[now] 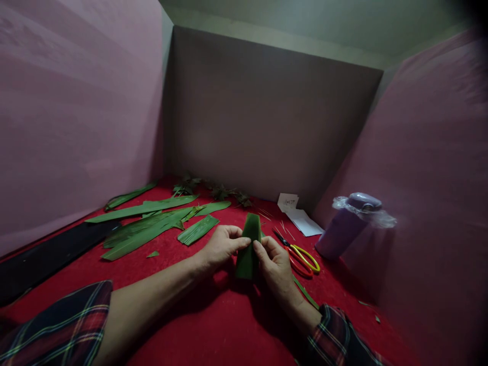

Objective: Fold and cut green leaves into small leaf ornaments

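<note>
A folded green leaf strip (pixel 247 262) stands upright between my two hands, over the red cloth. My left hand (pixel 225 245) pinches its left edge, thumb in front. From the other side my right hand (pixel 275 262) grips the right edge, its thumb also pressed on the front face. Just right of my right hand lie scissors (pixel 301 258) with one red and one yellow handle, blades pointing up and left. Near my left hand rests a short cut piece of leaf (pixel 198 230). The fingers behind the strip are partly hidden.
Long green leaves (pixel 152 229) lie at left, beside a black flat object (pixel 49 259). Small leafy sprigs (pixel 221 192), thin sticks (pixel 287 230) and white papers (pixel 304 222) are at the back. A purple bottle (pixel 341 231) with clear plastic stands right. Walls enclose three sides.
</note>
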Demonstrator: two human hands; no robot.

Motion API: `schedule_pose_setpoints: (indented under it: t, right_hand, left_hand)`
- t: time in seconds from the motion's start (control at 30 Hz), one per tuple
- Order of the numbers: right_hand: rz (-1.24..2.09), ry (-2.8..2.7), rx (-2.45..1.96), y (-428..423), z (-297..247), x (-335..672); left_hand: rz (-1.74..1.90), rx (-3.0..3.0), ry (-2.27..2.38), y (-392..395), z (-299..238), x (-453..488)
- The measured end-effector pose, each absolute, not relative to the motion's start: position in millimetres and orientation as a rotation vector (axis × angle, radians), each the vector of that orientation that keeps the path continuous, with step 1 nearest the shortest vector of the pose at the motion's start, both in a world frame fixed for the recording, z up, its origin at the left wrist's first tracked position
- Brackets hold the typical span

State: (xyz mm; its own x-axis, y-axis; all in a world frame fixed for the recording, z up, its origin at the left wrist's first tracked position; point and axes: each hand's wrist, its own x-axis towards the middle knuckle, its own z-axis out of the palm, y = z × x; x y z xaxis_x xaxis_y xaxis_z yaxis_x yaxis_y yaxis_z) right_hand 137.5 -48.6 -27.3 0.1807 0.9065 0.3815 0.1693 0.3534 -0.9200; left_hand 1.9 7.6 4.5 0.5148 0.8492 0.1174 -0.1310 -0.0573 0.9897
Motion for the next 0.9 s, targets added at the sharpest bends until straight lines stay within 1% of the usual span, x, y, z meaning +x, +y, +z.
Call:
schedule_pose_setpoints:
  t: [0.3,0.9]
  right_hand:
    - [0.682,-1.312,-1.110,-49.4,-24.6,137.7]
    - [0.680,-1.296,-1.141,-49.9,-25.4,139.2]
  left_hand:
    - [0.851,1.326,0.634,11.6,-0.2,2.1]
    - [0.863,1.314,0.654,10.6,1.8,1.7]
